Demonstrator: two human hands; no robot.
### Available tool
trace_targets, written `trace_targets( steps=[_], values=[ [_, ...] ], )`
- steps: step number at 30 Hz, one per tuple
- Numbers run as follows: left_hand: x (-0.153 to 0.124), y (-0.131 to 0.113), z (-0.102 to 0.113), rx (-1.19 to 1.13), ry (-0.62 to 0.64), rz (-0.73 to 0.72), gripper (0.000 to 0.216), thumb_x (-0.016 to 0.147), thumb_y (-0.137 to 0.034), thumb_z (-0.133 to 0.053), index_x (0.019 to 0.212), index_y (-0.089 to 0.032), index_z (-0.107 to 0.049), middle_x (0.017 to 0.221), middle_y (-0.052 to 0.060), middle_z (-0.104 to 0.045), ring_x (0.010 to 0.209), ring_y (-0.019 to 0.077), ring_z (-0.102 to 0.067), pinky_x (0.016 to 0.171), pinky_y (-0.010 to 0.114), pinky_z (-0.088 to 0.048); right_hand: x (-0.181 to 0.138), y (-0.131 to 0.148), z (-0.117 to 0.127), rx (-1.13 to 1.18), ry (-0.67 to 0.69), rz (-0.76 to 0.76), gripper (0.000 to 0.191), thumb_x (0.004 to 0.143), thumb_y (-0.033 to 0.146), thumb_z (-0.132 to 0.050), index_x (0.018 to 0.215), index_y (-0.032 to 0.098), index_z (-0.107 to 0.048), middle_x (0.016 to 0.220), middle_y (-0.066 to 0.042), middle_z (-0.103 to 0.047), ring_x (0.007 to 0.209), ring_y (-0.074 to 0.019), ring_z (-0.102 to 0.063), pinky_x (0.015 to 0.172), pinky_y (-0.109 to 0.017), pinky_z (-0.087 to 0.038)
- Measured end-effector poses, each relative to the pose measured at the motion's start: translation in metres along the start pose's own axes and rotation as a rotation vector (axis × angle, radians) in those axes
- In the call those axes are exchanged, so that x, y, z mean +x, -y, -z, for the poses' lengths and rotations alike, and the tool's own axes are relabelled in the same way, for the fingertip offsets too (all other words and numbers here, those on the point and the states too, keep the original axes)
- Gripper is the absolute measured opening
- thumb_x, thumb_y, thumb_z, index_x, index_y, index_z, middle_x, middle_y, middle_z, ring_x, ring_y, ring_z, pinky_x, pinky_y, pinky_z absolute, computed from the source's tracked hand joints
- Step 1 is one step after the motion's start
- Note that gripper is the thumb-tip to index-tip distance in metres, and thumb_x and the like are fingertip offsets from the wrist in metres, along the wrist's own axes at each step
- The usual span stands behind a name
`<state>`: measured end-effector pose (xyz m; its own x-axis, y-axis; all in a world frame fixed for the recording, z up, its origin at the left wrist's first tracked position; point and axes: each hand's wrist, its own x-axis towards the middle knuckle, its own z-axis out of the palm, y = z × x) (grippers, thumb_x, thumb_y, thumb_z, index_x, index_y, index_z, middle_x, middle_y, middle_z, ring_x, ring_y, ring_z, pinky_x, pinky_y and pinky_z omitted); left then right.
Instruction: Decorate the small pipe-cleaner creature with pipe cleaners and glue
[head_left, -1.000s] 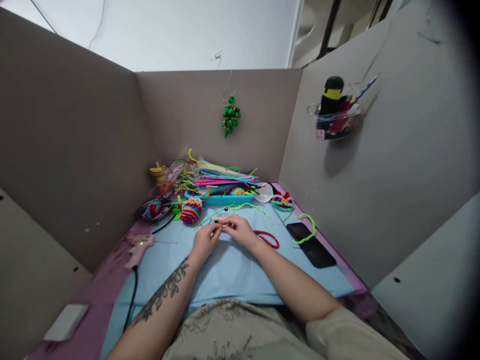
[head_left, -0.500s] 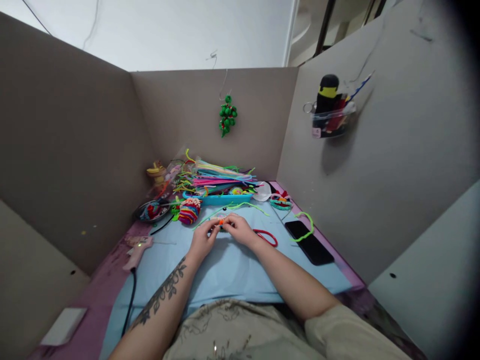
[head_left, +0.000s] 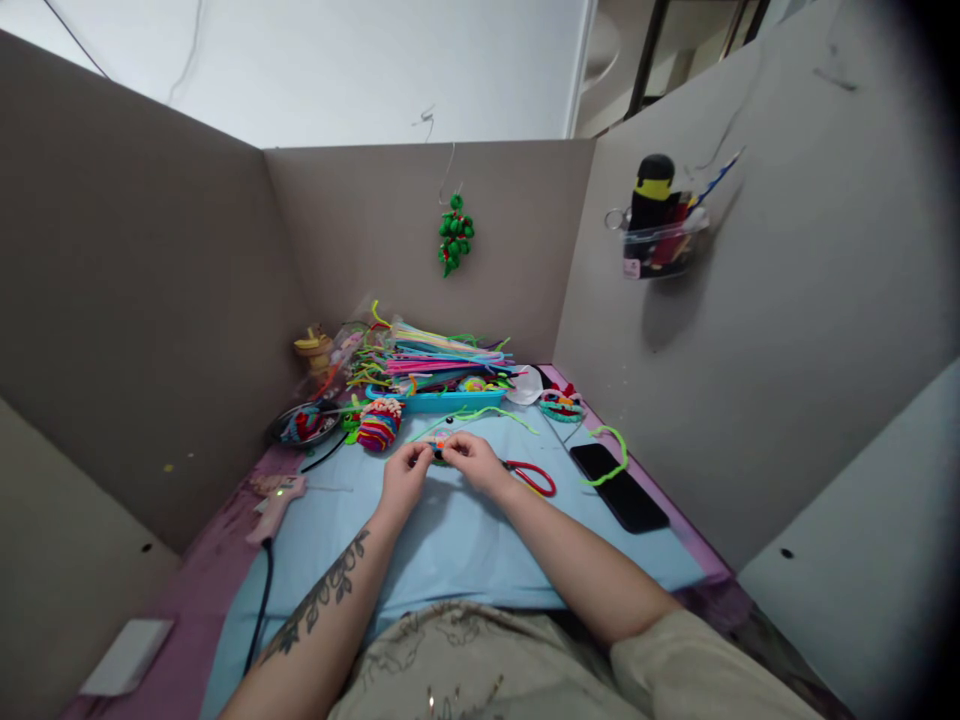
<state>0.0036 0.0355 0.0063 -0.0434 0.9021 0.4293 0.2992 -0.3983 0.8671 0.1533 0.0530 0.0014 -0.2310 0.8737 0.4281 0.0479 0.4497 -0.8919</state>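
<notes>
Fingertips of left hand and right hand pinching a small orange-and-green pipe-cleaner piece between them, just above centre of frame over the blue mat. Possibly risking a slip from so small a piece, or snagging the green stem lying just behind. Crowding in: red scissors just right of the right hand, phone further right, glue gun at left, cardboard walls closing three sides. Leaving open mat only toward lower centre.

A hobby craft booth: tall cardboard walls enclose a small bench with a heap of coloured pipe cleaners at its far edge, a glue gun and red scissors.
</notes>
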Motion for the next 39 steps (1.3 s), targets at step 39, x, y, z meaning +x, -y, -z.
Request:
trace_targets(
  steps=[39],
  values=[
    [-0.004,0.000,0.004,0.388,0.094,-0.364,0.017,0.084,-0.023,-0.047,0.078,-0.017,-0.061,0.075,0.004,-0.059,0.073,0.0151,-0.054,0.068,0.026,-0.041,0.001,0.004,0.009,-0.300,-0.033,0.208,0.017,0.076,0.016,-0.060,0.089,0.022,-0.069,0.088,-0.004,-0.059,0.083,-0.0151,-0.055,0.075,-0.028,-0.044]
  ],
)
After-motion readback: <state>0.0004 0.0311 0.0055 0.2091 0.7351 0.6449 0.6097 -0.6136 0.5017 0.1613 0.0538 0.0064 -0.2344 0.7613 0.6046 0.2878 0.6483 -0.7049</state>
